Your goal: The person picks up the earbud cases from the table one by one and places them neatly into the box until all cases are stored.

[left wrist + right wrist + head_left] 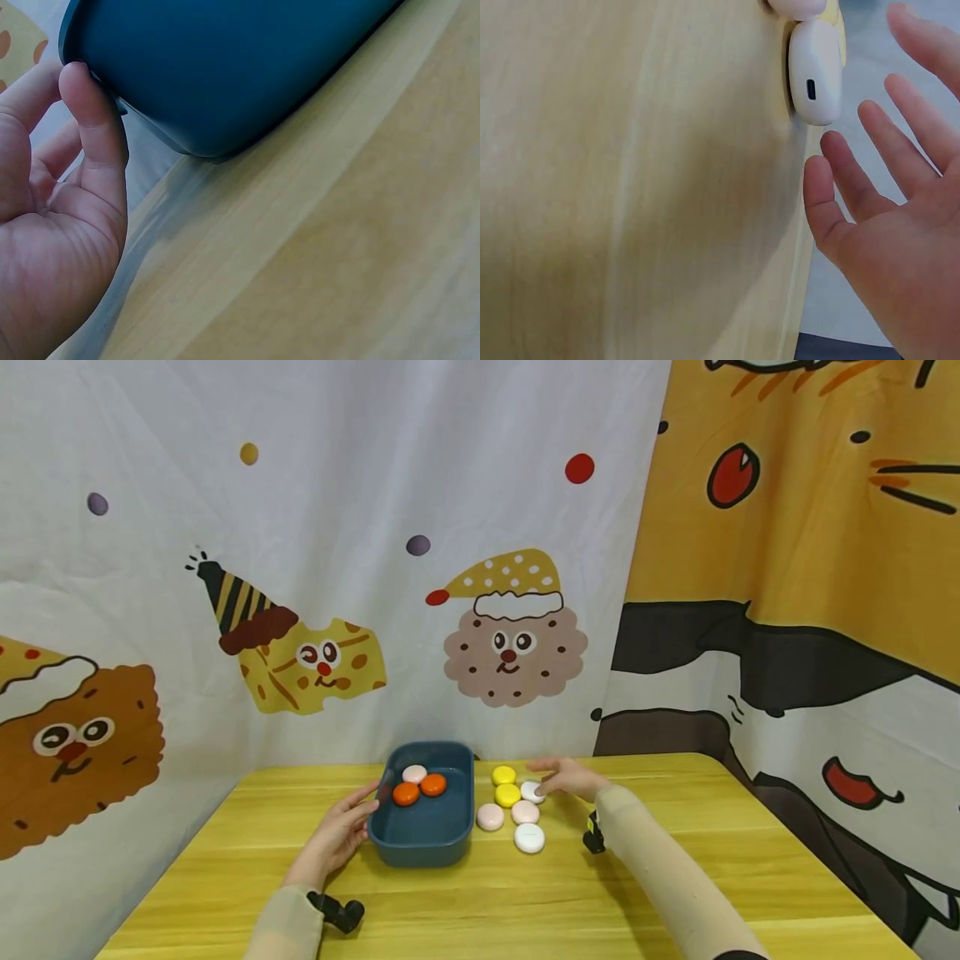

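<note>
A dark blue bin stands on the table, holding one pale pink disc and two orange discs. My left hand is at its left side, thumb and index finger gripping the rim by the corner. To the right of the bin lie two yellow discs, two pale pink discs and two white discs. Over the farther white disc, which has a dark slot in its edge, my right hand spreads its fingers. A gap shows between them and that disc.
The wood-grain table ends at a printed curtain just behind the bin. Another curtain face hangs on the right side. Each wrist carries a small black device.
</note>
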A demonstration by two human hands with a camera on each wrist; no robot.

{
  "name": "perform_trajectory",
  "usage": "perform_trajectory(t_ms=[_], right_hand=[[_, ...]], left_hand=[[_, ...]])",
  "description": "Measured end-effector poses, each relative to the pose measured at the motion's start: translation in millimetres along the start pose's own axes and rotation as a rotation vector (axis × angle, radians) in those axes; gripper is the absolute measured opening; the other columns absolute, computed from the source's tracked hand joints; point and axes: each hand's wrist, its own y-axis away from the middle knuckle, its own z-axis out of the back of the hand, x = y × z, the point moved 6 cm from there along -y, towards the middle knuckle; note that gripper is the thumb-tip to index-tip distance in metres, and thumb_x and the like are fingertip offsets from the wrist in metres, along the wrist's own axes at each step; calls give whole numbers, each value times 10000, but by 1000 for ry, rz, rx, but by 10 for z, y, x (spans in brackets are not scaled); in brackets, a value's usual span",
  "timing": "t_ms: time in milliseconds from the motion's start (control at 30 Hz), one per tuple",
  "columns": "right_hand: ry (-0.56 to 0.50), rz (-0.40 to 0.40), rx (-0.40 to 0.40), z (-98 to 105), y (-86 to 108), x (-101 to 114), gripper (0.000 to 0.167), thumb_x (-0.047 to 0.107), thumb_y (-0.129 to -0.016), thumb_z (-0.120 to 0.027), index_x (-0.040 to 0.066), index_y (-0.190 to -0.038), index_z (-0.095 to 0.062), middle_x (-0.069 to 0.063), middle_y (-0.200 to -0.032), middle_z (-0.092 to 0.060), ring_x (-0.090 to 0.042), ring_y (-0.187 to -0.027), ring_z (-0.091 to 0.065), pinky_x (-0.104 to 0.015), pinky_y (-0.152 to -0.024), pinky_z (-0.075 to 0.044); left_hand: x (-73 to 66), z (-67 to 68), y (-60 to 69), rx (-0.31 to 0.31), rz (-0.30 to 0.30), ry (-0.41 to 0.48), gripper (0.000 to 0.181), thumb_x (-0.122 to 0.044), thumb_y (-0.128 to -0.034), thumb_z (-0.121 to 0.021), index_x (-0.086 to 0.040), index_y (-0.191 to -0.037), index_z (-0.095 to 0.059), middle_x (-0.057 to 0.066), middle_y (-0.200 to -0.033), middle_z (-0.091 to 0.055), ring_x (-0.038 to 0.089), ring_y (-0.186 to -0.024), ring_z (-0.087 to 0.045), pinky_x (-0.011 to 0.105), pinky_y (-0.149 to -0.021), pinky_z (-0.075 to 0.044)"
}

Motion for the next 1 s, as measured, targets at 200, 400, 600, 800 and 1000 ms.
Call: perform_trajectory(t_ms=[200,400,600,800,1000], right_hand=[[6,-3,19,-35,-15,-37,636,65,-800,-738,9,-1392,-510,-177,-1426,-467,-231,-1035,-517,-346,-796,-433],[8,-20,39,-53,-39,-87,640,43,-792,-743,-5,-1387,-511,-188,-1418,-477,-267,-1147,-531,-301,-780,-428],[34,-23,26,-66,-70,-109,618,15,-770,-724,-10,-1360,-542,-179,-1386,-513,-272,-1149,-534,-299,-807,-445],[74,-14,5,-82,-88,-77,563,-26,-748,-705,-18,-1300,-593,-168,-1323,-566,-303,-1172,-525,-397,-938,-435],[105,27,24,-104,-98,-31,571,-53,-724,-710,-30,-1284,-603,-166,-1287,-591,-300,-1173,-518,-430,-973,-413]], left_hand=[[5,4,-2,1,1,8,637,-126,-968,-600,-50,-1523,-296,18,-895,-629,53,-542,-529,170,-534,-466],[19,7,-16,7,3,9,643,-124,-973,-592,-42,-1527,-277,-15,-812,-625,47,-526,-525,161,-528,-464],[22,4,-14,4,8,12,637,-119,-975,-587,-49,-1528,-279,-16,-796,-615,46,-521,-524,159,-522,-464],[11,3,3,9,13,20,630,-122,-978,-584,-60,-1529,-283,-19,-794,-604,44,-522,-524,156,-523,-465],[10,7,0,-12,22,24,610,-118,-982,-573,-81,-1527,-301,-18,-775,-591,51,-522,-525,160,-521,-464]])
